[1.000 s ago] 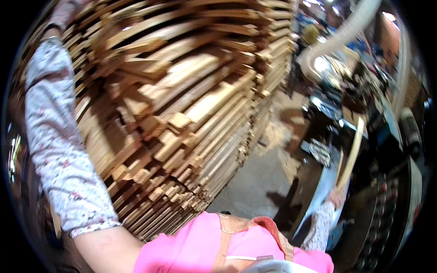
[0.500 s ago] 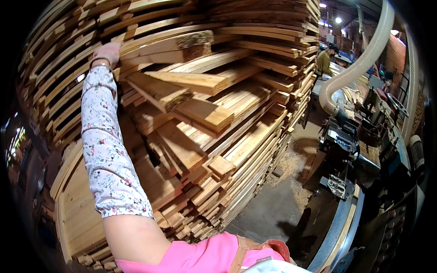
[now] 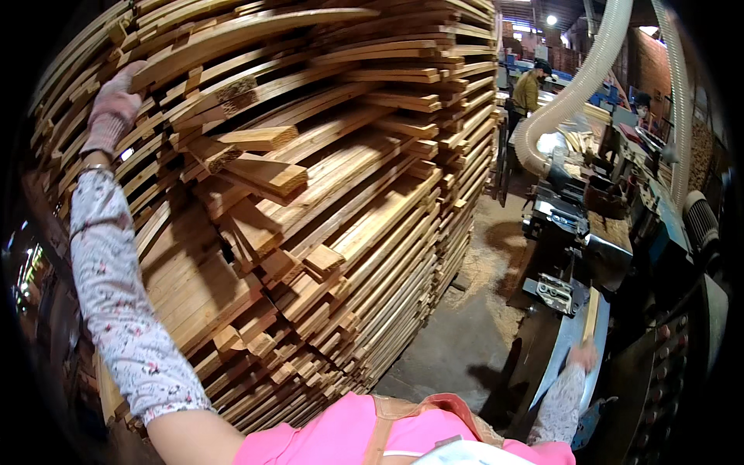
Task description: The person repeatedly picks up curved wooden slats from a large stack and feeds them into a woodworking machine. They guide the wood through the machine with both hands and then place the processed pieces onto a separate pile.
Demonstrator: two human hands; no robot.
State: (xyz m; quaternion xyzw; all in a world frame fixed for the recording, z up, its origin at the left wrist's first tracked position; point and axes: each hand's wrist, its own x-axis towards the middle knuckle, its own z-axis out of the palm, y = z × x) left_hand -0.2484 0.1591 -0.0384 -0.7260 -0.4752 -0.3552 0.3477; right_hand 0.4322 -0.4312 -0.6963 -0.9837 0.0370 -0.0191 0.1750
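Note:
My left hand (image 3: 115, 108), in a pinkish knitted glove, is raised at the upper left. Its fingers close round the near end of a long wooden board (image 3: 232, 40), which slants up to the right in front of the stack. Low on the right, my right hand (image 3: 583, 355) grips the near end of a narrow wooden strip (image 3: 591, 316). That strip lies along the metal bed (image 3: 564, 341) of a woodworking machine, pointing at the machine's head. The right fingers are small and partly hidden in this view.
A tall stack of boards (image 3: 387, 225) fills the left and middle, with several uneven ends (image 3: 279, 174) jutting out. Sawdust lies on the concrete floor (image 3: 442, 337) between stack and machine (image 3: 562, 221). A ribbed hose (image 3: 577, 101) hangs above it. Another person (image 3: 527, 89) stands farther back.
My left hand has shifted left with a board whose end now stands away from the pile. My right hand and forearm have come into view on the strip at the machine. The view has turned rightward.

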